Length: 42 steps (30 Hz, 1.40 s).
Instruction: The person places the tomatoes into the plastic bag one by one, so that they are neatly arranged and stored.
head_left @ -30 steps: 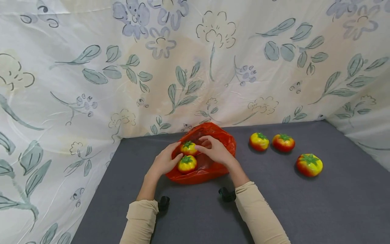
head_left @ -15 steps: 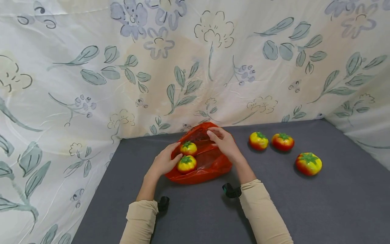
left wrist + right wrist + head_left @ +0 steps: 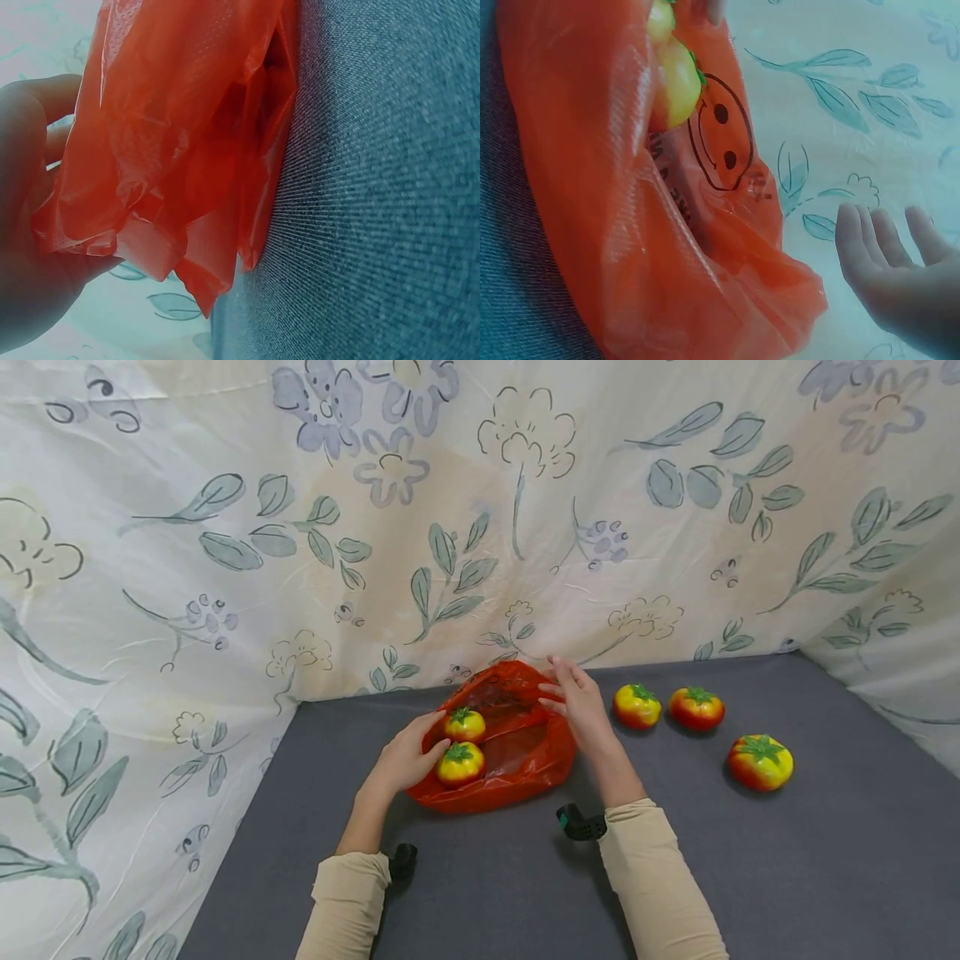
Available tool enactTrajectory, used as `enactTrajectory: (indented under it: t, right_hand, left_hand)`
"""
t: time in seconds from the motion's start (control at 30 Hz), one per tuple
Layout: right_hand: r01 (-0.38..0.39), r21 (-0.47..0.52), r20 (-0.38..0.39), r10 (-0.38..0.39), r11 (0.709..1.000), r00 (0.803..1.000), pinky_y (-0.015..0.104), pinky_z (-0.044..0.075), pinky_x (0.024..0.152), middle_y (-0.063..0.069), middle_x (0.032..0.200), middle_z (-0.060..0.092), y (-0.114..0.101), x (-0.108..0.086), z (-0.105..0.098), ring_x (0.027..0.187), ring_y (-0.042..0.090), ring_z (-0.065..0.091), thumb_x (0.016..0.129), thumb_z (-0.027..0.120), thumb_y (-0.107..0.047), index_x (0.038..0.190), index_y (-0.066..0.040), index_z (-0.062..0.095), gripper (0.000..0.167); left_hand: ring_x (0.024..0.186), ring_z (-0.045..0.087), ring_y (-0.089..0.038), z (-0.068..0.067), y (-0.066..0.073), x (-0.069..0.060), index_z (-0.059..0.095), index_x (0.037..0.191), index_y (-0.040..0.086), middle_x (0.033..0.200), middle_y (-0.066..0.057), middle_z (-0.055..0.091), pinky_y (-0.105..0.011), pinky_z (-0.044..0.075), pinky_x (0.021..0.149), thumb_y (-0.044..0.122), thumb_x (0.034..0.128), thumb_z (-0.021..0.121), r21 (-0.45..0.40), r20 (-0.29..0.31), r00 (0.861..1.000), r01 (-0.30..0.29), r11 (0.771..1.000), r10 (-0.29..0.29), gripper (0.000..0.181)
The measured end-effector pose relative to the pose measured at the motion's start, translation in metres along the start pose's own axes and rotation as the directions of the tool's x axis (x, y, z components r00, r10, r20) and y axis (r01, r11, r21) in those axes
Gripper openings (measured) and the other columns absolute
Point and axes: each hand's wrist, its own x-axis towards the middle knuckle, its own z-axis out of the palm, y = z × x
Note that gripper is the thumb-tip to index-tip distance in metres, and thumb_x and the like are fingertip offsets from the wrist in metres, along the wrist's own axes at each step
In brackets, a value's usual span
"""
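Observation:
A red plastic bag (image 3: 517, 785) lies spread with its mouth up, and two yellow-red tomatoes (image 3: 461, 765) rest inside at its left. My left hand (image 3: 405, 758) holds the bag's left rim, thumb inside by the tomatoes; in the left wrist view the red film (image 3: 165, 135) hides part of the fingers. Over the bag's right rim is my right hand (image 3: 583, 706), fingers spread with nothing in them. The right wrist view shows that hand (image 3: 900, 277) apart from the bag (image 3: 592, 187), which has a printed smiling face on its inner side.
Three more tomatoes sit on the grey cloth to the right: one (image 3: 637, 707) nearest the bag, another (image 3: 697, 710) beside it, a third (image 3: 761, 763) nearer the front. A flower-patterned curtain (image 3: 450, 527) hangs behind the table and along its sides.
My right hand has moved from above the tomatoes in the bag rightward to the bag's right rim, its fingers straightening. The left hand and the tomatoes have stayed put.

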Motion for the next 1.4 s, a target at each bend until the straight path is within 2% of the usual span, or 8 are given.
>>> enactTrajectory:
  t: [0.2,0.43,0.6,0.87,1.03,1.4]
  right_hand:
    - [-0.008,0.103,-0.119,0.02,0.995,0.993,0.038,0.043,0.099,0.013,0.133,0.043,-0.004,0.001,-0.012,0.123,0.033,0.045,0.098,0.048,-0.043,0.144,-0.01,0.039,0.058]
    - [-0.007,0.186,-0.175,0.04,0.983,0.984,0.037,0.041,0.1,0.013,0.135,0.039,-0.007,0.002,-0.025,0.118,0.025,0.046,0.098,0.048,-0.04,0.148,-0.009,0.032,0.061]
    - [0.011,0.206,-0.231,0.038,0.978,0.972,0.036,0.042,0.099,0.013,0.137,0.039,-0.008,0.003,-0.032,0.113,0.021,0.048,0.098,0.05,-0.041,0.146,-0.01,0.034,0.06]
    - [0.028,0.267,-0.363,0.074,0.963,0.929,0.033,0.046,0.094,0.008,0.134,0.043,-0.01,0.005,-0.043,0.114,0.021,0.048,0.097,0.051,-0.039,0.14,-0.014,0.046,0.05]
    - [0.039,0.31,-0.406,0.094,0.95,0.909,0.035,0.044,0.097,0.007,0.136,0.042,-0.012,0.002,-0.053,0.118,0.021,0.043,0.095,0.055,-0.041,0.14,-0.015,0.048,0.053]
    - [0.058,0.438,-0.483,0.18,0.897,0.857,0.036,0.04,0.102,0.002,0.135,0.042,-0.015,0.003,-0.074,0.124,0.018,0.035,0.09,0.061,-0.041,0.14,-0.017,0.046,0.057]
  left_hand:
    - [0.13,0.041,-0.033,0.001,0.0,0.001,0.043,0.144,0.009,0.144,-0.012,0.043,-0.059,0.032,0.101,0.028,0.0933,0.061,0.001,0.005,1.0,0.005,1.0,-0.005,0.057]
    - [0.129,0.041,-0.032,0.002,0.0,0.001,0.043,0.144,0.01,0.144,-0.012,0.043,-0.058,0.032,0.102,0.028,0.0935,0.061,0.004,0.009,1.0,0.013,1.0,-0.013,0.056]
    - [0.129,0.041,-0.032,0.002,-0.001,0.0,0.043,0.144,0.01,0.144,-0.012,0.043,-0.059,0.032,0.101,0.028,0.0934,0.061,0.004,0.007,1.0,0.015,1.0,-0.015,0.056]
    - [0.13,0.041,-0.033,0.004,-0.001,0.001,0.043,0.144,0.012,0.144,-0.012,0.043,-0.064,0.031,0.099,0.029,0.0937,0.061,0.018,0.006,1.0,0.016,1.0,-0.016,0.056]
    - [0.13,0.041,-0.032,0.004,0.0,0.001,0.043,0.144,0.013,0.144,-0.011,0.043,-0.065,0.031,0.099,0.029,0.0935,0.061,0.008,0.009,1.0,0.017,1.0,-0.017,0.056]
    - [0.129,0.041,-0.032,0.003,0.0,0.001,0.043,0.144,0.012,0.144,-0.012,0.043,-0.06,0.033,0.101,0.029,0.0933,0.061,0.011,0.013,1.0,0.02,1.0,-0.02,0.057]
